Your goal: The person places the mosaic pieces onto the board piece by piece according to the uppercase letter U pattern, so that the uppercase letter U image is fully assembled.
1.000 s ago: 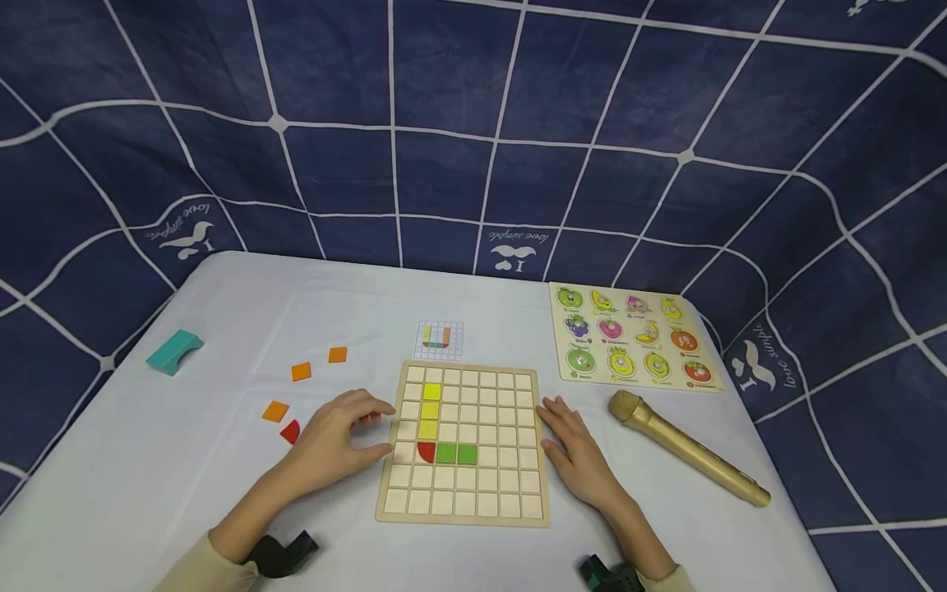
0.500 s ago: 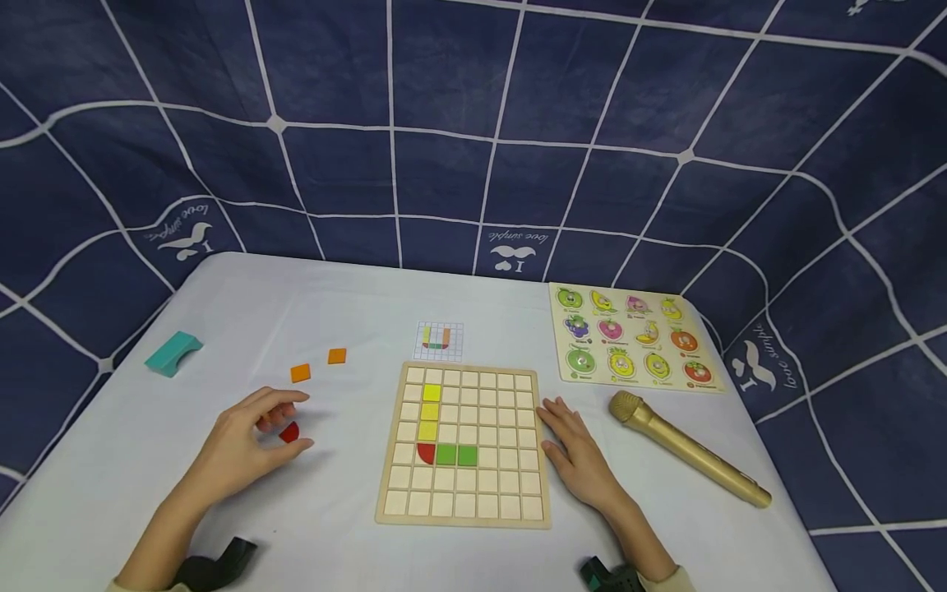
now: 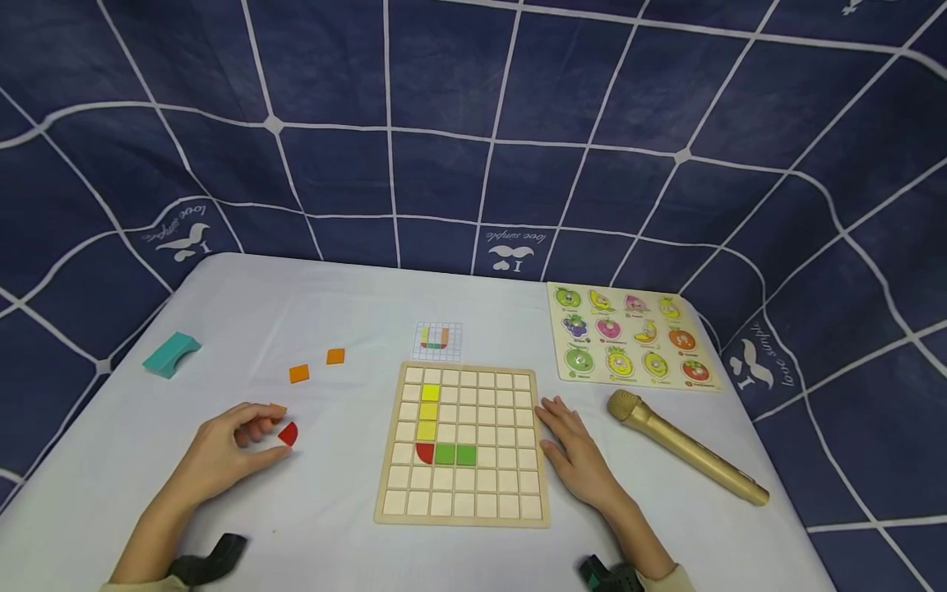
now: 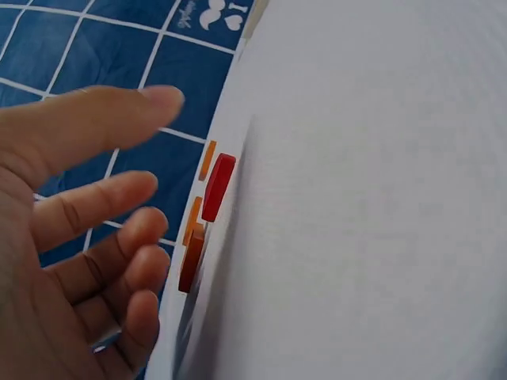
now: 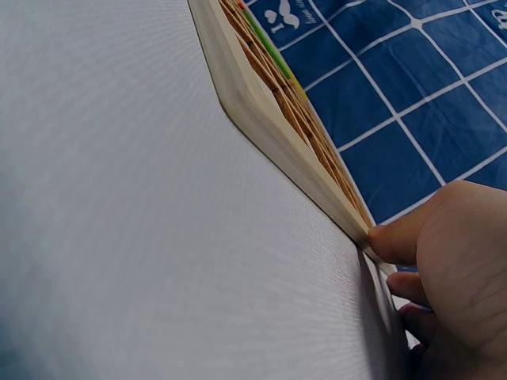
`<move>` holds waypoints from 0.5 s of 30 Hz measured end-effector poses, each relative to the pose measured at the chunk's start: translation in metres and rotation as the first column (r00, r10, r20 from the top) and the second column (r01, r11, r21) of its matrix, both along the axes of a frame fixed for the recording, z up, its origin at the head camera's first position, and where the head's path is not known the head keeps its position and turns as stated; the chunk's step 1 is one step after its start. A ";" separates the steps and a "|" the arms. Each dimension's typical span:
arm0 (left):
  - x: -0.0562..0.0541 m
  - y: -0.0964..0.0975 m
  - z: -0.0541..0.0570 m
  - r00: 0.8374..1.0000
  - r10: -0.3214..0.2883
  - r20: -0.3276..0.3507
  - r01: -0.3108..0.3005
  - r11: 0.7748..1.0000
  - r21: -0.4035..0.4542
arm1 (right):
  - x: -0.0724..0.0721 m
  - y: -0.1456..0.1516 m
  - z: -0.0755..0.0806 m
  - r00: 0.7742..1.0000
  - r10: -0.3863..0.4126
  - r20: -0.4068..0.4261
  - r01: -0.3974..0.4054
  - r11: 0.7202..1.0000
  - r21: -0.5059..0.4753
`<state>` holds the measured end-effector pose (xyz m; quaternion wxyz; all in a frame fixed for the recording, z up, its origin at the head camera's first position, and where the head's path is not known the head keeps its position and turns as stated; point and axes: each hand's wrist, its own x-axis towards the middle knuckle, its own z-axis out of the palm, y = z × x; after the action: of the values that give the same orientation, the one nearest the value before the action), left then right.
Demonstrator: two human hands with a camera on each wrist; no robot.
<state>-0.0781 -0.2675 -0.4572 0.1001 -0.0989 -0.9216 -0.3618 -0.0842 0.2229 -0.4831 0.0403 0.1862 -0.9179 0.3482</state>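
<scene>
My left hand (image 3: 225, 450) is spread around a red quarter-circle tile (image 3: 288, 434) on the white tabletop, thumb and index finger apart. In the left wrist view a gap shows between the fingers and that red tile (image 4: 219, 188). An orange square tile (image 3: 278, 407) is partly hidden behind the index finger. Fingers of my right hand (image 3: 580, 456) touch the right edge of a wooden grid board (image 3: 488, 520). On the board lie several yellow tiles (image 3: 428, 411), a red quarter-circle tile (image 3: 425, 453) and two green tiles (image 3: 455, 455).
Two orange square tiles (image 3: 299, 374) lie left of the board. A small pattern card (image 3: 451, 353) is behind it. A teal arch block (image 3: 172, 354) stands far left. At right are a fruit picture board (image 3: 629, 370) and a gold microphone (image 3: 688, 448).
My left hand has moved left from the board's left edge to the loose red tile, then slightly farther left and down. The right hand stays at the board's edge.
</scene>
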 end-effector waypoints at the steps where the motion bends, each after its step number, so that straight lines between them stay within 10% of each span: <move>1: 0.000 -0.001 -0.003 1.000 0.005 0.009 -0.005 1.000 -0.005 | 0.000 0.000 0.000 1.000 -0.001 0.002 0.001 1.000 0.001; 15: -0.006 0.000 -0.019 0.997 0.050 -0.064 -0.056 0.994 -0.089 | -0.001 0.000 -0.001 1.000 -0.010 0.000 0.010 1.000 0.000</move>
<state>-0.0838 -0.2671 -0.4764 0.1333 -0.0899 -0.9358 -0.3138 -0.0848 0.2224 -0.4839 0.0418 0.1814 -0.9189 0.3478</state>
